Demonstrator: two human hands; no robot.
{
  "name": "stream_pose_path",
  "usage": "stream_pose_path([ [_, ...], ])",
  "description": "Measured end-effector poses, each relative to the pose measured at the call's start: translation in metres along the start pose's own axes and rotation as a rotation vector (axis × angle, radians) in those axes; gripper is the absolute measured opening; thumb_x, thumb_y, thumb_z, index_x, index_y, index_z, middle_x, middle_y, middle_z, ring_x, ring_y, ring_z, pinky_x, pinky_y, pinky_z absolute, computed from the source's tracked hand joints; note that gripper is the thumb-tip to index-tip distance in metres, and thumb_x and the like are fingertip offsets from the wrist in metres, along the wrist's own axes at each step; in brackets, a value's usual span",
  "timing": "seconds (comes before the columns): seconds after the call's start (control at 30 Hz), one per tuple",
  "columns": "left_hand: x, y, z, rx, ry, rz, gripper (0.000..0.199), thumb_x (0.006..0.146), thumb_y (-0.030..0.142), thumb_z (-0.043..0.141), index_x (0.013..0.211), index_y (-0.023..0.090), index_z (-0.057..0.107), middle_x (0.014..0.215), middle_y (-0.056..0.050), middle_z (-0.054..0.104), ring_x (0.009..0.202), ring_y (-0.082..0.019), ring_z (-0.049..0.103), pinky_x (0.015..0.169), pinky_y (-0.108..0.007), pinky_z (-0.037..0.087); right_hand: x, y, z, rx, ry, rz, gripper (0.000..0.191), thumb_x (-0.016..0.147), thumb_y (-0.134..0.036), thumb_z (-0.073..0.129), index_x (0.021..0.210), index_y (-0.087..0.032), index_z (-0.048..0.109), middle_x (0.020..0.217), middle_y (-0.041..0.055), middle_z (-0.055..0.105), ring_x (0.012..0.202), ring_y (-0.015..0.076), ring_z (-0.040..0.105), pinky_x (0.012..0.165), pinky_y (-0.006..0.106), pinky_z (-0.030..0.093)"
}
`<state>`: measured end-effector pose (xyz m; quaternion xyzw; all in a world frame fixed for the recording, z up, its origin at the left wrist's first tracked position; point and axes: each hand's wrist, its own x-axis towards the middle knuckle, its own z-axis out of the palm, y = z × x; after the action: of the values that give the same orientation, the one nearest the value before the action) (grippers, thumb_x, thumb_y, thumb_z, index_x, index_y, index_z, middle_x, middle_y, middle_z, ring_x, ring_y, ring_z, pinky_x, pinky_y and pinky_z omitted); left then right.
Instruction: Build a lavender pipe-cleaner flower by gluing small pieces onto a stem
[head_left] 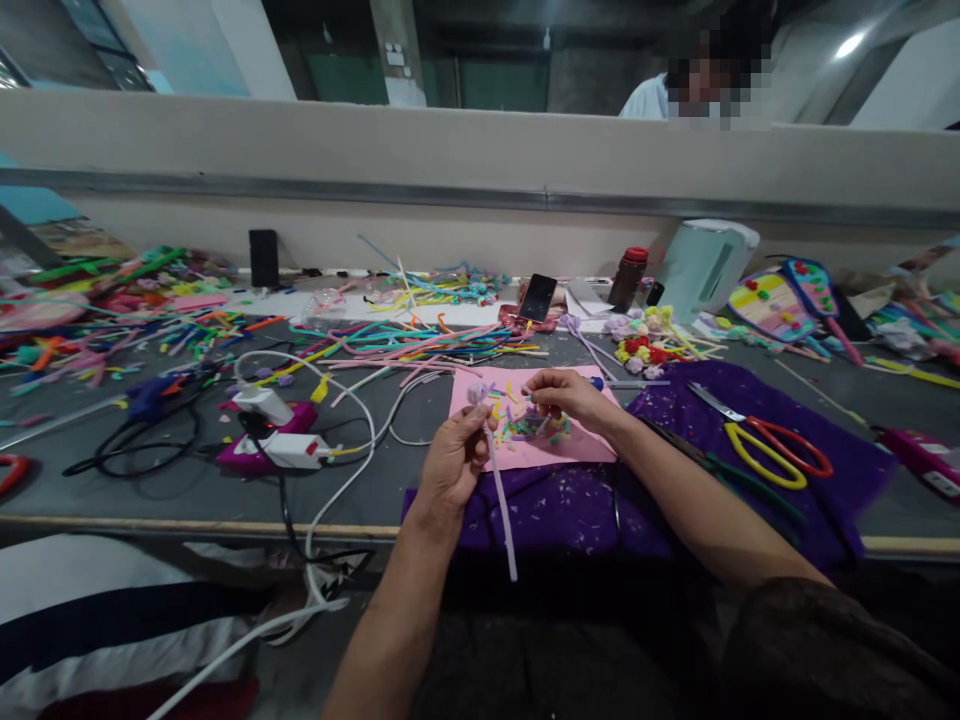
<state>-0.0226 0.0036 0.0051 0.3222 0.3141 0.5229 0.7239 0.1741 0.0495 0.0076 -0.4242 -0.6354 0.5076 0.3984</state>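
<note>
Between its thumb and fingers, my left hand [459, 452] pinches a pale lilac fuzzy flower [477, 394] whose long lilac stem [502, 510] hangs down past the table's front edge. To its right, my right hand [564, 393] is closed, fingertips together, around a small pale piece too small to name. Both hands are over a pink sheet [592, 450] scattered with short coloured fuzzy bits [517, 428]. The sheet lies on a purple cloth [555, 515].
Scissors [776, 445] and dark-handled pliers [720, 465] lie at right. Left are power strips [277, 448], white cables and a blue glue gun [154, 395]. Behind are fuzzy stems [427, 340], a phone [538, 298], a bottle [628, 280] and a kettle [705, 268]. A person is beyond the partition.
</note>
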Motion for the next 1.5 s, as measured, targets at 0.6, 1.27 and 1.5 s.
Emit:
stream_pose_path([
  [0.6, 0.003, -0.008, -0.002, 0.068, -0.114, -0.057, 0.022, 0.068, 0.030, 0.066, 0.065, 0.011, 0.055, 0.048, 0.005, 0.050, 0.031, 0.002, 0.032, 0.030, -0.011, 0.022, -0.024, -0.027, 0.029, -0.062, 0.032, -0.232, 0.012, 0.069, -0.024, 0.062, 0.076, -0.014, 0.059, 0.059, -0.0027, 0.053, 0.049, 0.0066, 0.045, 0.045, 0.018, 0.035],
  [1.27, 0.002, -0.011, 0.002, 0.132, -0.130, -0.016, 0.027, 0.067, 0.037, 0.065, 0.064, 0.012, 0.055, 0.039, 0.007, 0.041, 0.031, -0.001, 0.030, 0.032, -0.014, 0.020, -0.028, -0.030, 0.053, 0.188, 0.173, -0.162, 0.020, 0.070, -0.034, 0.063, 0.072, -0.016, 0.053, 0.056, -0.0022, 0.057, 0.042, 0.0068, 0.049, 0.037, 0.017, 0.031],
  [1.5, 0.003, -0.011, -0.001, 0.113, -0.104, -0.024, 0.027, 0.066, 0.036, 0.066, 0.063, 0.012, 0.055, 0.037, 0.007, 0.041, 0.029, 0.000, 0.029, 0.030, -0.013, 0.017, -0.032, -0.031, 0.029, 0.100, 0.185, -0.160, 0.022, 0.068, -0.034, 0.066, 0.072, -0.016, 0.057, 0.053, -0.0044, 0.053, 0.038, 0.0041, 0.041, 0.035, 0.016, 0.029],
])
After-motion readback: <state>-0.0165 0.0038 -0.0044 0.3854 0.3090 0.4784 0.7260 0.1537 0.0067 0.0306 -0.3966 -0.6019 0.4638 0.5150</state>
